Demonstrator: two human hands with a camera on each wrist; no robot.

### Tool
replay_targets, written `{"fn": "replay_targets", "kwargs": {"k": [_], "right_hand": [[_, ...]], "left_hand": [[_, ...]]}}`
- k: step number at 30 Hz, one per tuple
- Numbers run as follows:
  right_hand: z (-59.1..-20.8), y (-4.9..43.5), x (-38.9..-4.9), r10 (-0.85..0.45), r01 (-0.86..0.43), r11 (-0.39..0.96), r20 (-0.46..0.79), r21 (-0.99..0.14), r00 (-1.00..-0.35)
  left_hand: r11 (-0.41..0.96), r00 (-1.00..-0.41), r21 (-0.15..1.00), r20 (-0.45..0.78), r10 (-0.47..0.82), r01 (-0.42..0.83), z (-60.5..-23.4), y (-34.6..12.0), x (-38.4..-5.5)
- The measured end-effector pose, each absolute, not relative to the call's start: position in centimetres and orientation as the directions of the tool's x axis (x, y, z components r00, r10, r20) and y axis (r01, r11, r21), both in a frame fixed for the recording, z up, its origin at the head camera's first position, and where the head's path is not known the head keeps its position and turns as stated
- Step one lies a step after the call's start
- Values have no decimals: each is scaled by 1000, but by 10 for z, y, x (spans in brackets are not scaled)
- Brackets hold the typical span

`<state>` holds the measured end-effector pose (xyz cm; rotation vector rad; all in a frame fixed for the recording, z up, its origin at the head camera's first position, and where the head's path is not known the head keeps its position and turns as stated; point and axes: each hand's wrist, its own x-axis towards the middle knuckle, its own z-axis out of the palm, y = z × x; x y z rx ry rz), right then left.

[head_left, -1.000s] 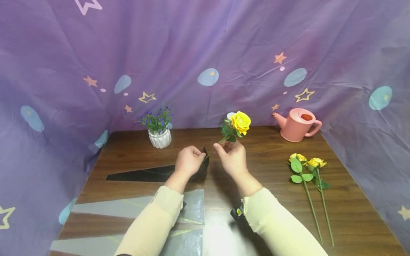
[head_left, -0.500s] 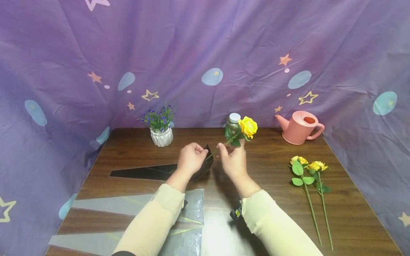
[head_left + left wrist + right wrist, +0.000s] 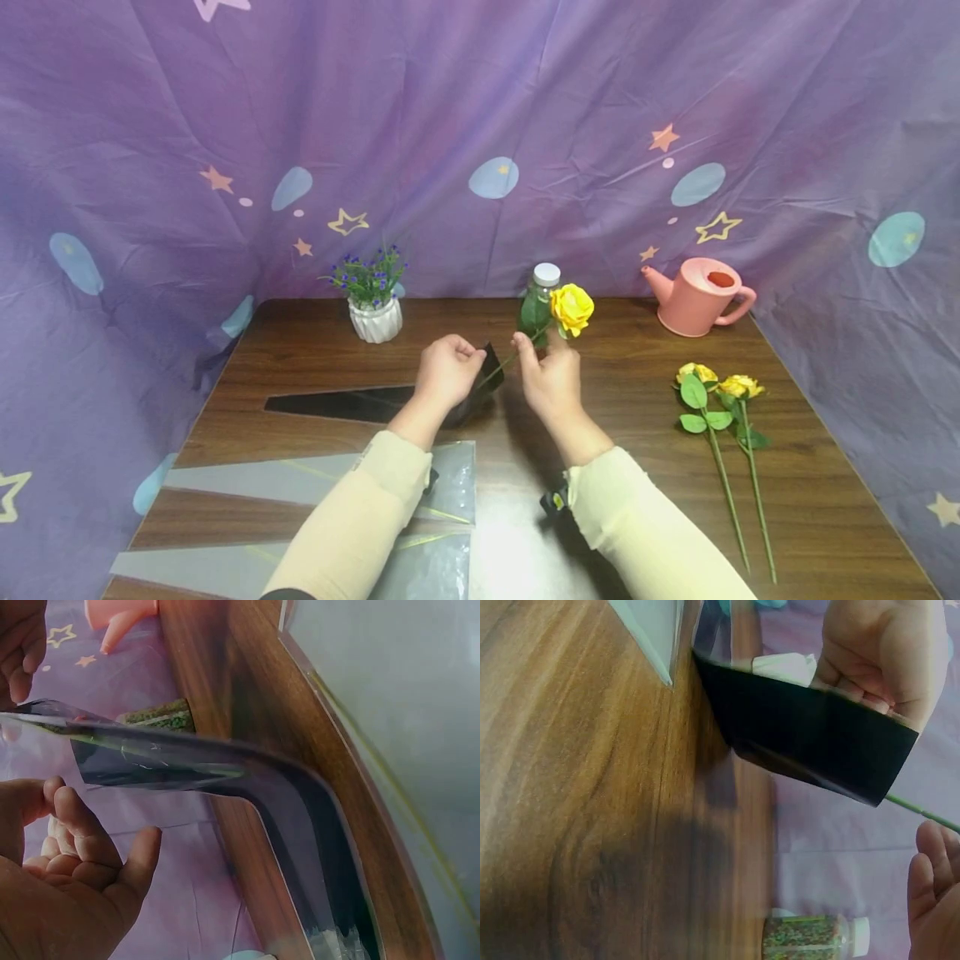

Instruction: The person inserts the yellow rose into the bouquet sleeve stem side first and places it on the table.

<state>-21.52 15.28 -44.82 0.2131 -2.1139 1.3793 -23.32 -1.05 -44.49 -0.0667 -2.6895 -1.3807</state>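
In the head view my left hand [image 3: 450,371] pinches the top edge of a black flower sleeve [image 3: 330,404], whose wide end is lifted and bent while its narrow tail lies on the table. My right hand [image 3: 551,379] holds a yellow artificial rose [image 3: 572,310] by its stem, below the bloom. The stem slants down to the left into the sleeve's mouth. The right wrist view shows the green stem [image 3: 905,804] at the corner of the black sleeve [image 3: 802,731], with left-hand fingers behind its edge. Through the film, the left wrist view shows a pale stem inside the sleeve [image 3: 150,761].
Two more yellow roses [image 3: 723,471] lie on the right. Two clear sleeves [image 3: 450,475] lie at the front left, partly under the left forearm. At the back stand a white pot of blue flowers [image 3: 377,321], a white-capped bottle [image 3: 546,275] and a pink watering can [image 3: 693,304].
The rose has come down and slightly right, showing more of the bottle behind it. The black sleeve has shifted a little to the right. Both hands keep their holds.
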Motion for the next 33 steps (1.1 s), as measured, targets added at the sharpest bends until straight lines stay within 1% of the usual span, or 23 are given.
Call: {"fn": "replay_targets", "kwargs": {"k": [4,7,9,11,15,17,21,22,25,28,33], "right_hand": [[-449,153,-212,118,-410,524,541,-746,-833],[-450,153,-209,50,-402,551,509,-732,-859],[-451,152,-208,34,-408,568,516,-715,-856],[-452,152,-207,50,-421,562,537,-712,-842],[-453,151,-210,124,-448,515,580,-731,-805],[-453,151,-211,160,-443,462,563,-769,-811],[-452,149,-211,218,-410,325,489,-852,-845],[-452,148,-211,228,-403,317,482,-858,-846],[-451,147,-211,255,-386,353,485,-852,-837],[-452,148,-211,266,-350,419,482,-838,-835],[-453,148,-212,270,-304,406,431,-862,-861]], "left_hand": [[581,-990,807,137,-17,102,-445,-11,-233],[577,-988,809,150,-21,111,-446,-11,-233],[575,-987,810,157,-22,116,-447,-11,-234],[570,-986,813,163,-24,121,-448,-11,-234],[558,-987,822,156,-29,114,-449,-10,-234],[551,-988,827,152,-33,109,-449,-11,-234],[533,-987,839,154,-35,112,-447,-11,-234],[530,-987,840,158,-35,116,-447,-12,-234],[526,-986,842,166,-35,123,-446,-11,-234],[524,-985,842,171,-35,128,-445,-10,-233],[518,-980,843,194,-36,148,-445,-9,-231]]}}
